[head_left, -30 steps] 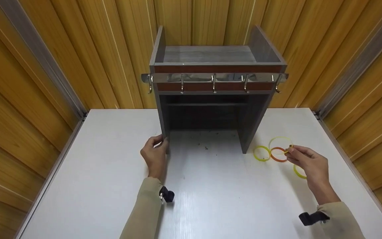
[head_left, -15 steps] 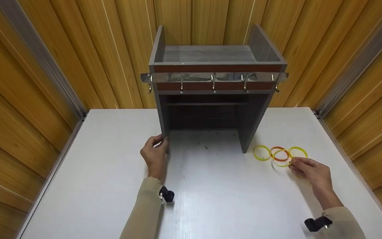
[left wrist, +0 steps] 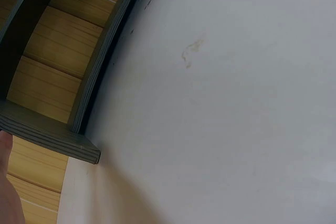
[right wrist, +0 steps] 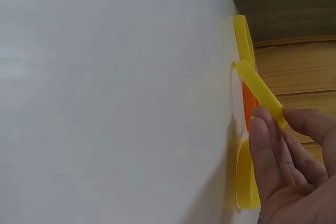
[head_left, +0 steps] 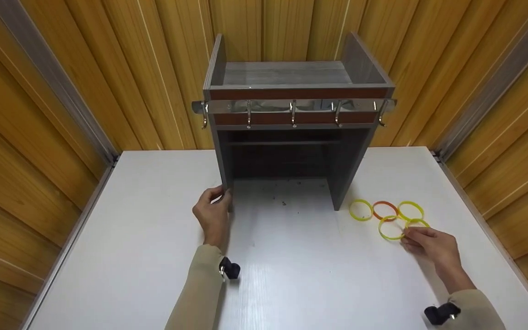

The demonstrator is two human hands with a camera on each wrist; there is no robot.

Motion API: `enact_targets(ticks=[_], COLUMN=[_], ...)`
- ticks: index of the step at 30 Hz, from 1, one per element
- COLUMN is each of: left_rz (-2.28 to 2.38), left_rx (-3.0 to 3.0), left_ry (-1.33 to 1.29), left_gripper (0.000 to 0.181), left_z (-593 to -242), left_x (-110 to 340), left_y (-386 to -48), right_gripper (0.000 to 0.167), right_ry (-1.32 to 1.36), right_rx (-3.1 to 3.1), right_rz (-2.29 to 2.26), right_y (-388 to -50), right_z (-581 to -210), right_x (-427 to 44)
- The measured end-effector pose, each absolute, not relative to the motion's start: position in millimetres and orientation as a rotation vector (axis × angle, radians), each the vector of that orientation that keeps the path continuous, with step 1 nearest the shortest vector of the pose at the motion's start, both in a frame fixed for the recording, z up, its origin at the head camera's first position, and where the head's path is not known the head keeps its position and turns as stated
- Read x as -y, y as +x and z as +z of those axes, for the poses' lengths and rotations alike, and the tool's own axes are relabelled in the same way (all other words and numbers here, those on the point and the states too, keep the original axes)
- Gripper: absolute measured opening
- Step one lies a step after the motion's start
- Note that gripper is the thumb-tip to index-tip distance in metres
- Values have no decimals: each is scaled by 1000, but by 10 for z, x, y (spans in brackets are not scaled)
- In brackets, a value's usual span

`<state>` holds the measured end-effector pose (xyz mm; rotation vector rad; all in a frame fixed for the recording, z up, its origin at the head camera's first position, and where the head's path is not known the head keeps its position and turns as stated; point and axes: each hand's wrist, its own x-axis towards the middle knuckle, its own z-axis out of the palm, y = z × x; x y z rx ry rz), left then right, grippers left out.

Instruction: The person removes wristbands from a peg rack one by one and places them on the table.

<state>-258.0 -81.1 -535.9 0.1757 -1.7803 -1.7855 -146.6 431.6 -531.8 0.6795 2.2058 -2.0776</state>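
My right hand (head_left: 433,247) pinches a thin yellow ring band (head_left: 380,228) between thumb and fingers, low over the white table. In the right wrist view this yellow band (right wrist: 260,88) tilts, with its far edge near the tabletop. Just beyond it lie an orange ring band (head_left: 385,202) and a yellow one (head_left: 360,220) to its left. Two more yellow bands lie to the right, one of them partly behind my fingers. My left hand (head_left: 212,215) grips the lower front edge of the left side panel (head_left: 224,165) of a grey wooden rack; the left wrist view shows little of that hand.
The rack (head_left: 300,127) stands upright at the back of the white table (head_left: 291,275). Across its front runs a metal rail (head_left: 273,106) with several hooks. Yellow wood-patterned walls (head_left: 163,59) enclose the back and both sides. Small dark specks dot the tabletop beneath the rack.
My right hand has come down and nearer to me with the yellow ring band, from behind the orange one to in front of it. The left hand has kept its grip on the rack.
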Motion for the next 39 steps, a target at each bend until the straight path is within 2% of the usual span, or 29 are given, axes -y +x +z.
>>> enact_targets(ticks=[7,12,19,23,27,31,39], left_rz=[-1773,-1755,-1799,-1832,-1816,-1813,-1775], left_rx=[1783,1798,1764,1760,1770,1763,1809], left_ry=[200,188,183,180,160,136,170], left_gripper=[17,14,16,16,15,15,14], left_z=[-5360,-5229,-5384,-5386,-5378,-5383,-5364], left_x=[799,773,811,813,817,824,826], left_y=[-2591,-2515,-2600,-2588,-2576,-2574,-2583], right_gripper=[21,28,40,41,41,35,26], right_ry=[664,646,661,688,627,499,398], right_rx=[-2263,-2325,-2432,-2590,-2866,-3037,-3096], right_rz=[-2007,-1948,-1884,-1792,-1486,-1226,-1070], right_y=[-1451,-1438,-1416,-1384,-1350,-1332,-1321], right_z=[-5375,-5382,-5368,-5359,-5378,-5415,-5439], right_x=[-4347,-4345,-4351,-4391,-4444,-4484,-4504])
